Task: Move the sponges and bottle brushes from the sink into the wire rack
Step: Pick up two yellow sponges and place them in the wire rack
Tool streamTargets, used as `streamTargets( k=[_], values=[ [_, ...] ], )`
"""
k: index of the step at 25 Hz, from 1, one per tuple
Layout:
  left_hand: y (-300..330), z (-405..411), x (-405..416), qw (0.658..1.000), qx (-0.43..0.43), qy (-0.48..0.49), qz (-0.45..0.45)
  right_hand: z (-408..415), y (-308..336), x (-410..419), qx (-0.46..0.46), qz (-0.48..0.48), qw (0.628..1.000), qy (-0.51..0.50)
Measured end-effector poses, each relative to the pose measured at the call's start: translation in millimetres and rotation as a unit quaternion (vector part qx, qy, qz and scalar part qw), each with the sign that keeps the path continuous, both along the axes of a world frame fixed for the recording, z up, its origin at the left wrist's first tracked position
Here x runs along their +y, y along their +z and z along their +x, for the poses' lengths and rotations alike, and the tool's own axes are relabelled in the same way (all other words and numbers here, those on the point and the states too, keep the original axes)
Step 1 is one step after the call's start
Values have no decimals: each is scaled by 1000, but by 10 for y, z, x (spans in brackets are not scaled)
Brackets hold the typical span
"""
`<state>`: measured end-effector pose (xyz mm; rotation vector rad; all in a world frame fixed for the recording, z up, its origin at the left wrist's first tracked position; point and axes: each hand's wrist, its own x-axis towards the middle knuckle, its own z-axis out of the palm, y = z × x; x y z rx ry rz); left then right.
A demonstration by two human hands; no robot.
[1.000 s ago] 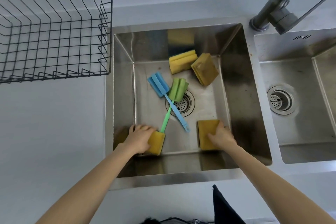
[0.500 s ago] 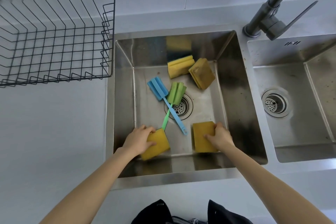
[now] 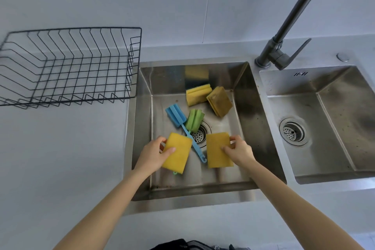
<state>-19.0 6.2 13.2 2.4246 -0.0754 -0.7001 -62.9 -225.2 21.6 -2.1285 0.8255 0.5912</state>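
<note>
My left hand (image 3: 152, 153) grips a bright yellow sponge (image 3: 178, 153), raised above the floor of the left sink basin (image 3: 246, 107). My right hand (image 3: 239, 151) holds a darker yellow sponge (image 3: 217, 148) beside it, also raised. Below them lie a blue bottle brush (image 3: 176, 115) and a green bottle brush (image 3: 194, 121), their handles crossing over the drain. Two more sponges rest at the basin's back: a yellow one (image 3: 197, 97) and a brownish one (image 3: 220, 101). The black wire rack (image 3: 69, 67) stands on the counter to the left, with nothing in it.
A dark grey tap (image 3: 284, 46) rises behind the divider between the basins. The right basin (image 3: 324, 128) holds only its drain. Pale counter surrounds the sinks, and dark clothing shows at the bottom edge.
Both hands have lifted their sponges off the front of the basin floor and brought them up over the brush handles. The view has tilted, showing more wall.
</note>
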Motion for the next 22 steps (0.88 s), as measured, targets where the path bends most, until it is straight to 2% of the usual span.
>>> streamTargets(
  k=[7,15,22],
  values=[
    [344,-7,55,992,-81,69,-73,123,413,125,-79,39,996,-10],
    [766,-1,253,973,-148,132,-115,263,788,266,-161,54,985,14],
    [1085,82,485,952,-187,190,-150,483,1047,407,-190,64,979,25]
  ],
)
